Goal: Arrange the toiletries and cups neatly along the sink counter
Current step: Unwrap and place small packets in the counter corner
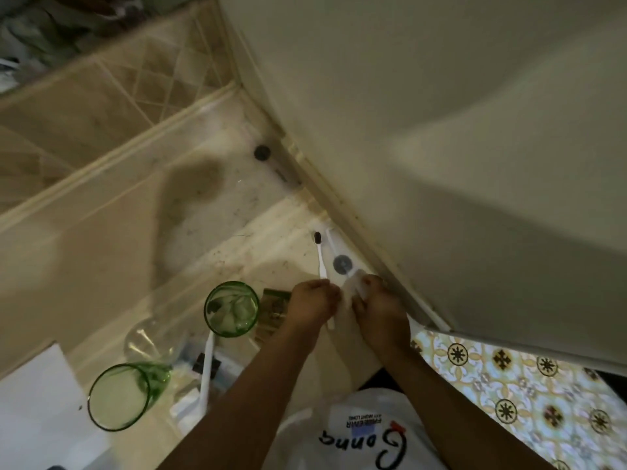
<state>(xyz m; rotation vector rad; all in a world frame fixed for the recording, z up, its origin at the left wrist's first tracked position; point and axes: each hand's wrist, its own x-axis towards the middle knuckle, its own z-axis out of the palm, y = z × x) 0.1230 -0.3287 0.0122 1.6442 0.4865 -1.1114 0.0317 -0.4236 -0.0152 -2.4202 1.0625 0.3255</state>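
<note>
My left hand point(314, 305) grips the lower end of a white toothbrush point(320, 256) with dark bristles, which lies on the beige counter point(237, 252) pointing away from me. My right hand point(378, 310) is closed on a white packet point(354, 286) beside it, close to the wall. A second white item with a grey round disc point(342, 263) lies just beyond my fingers. Two green glass cups stand to the left: one point(232, 308) close to my left hand, one point(118, 395) nearer the front. Another white toothbrush point(207, 371) lies between them.
A small dark box point(273, 310) sits behind the nearer cup. A clear plastic wrapper point(152, 337) and small packets lie around the cups. A dark round object point(262, 152) rests far back on the counter by the wall. Patterned floor tiles point(509, 385) show at the right.
</note>
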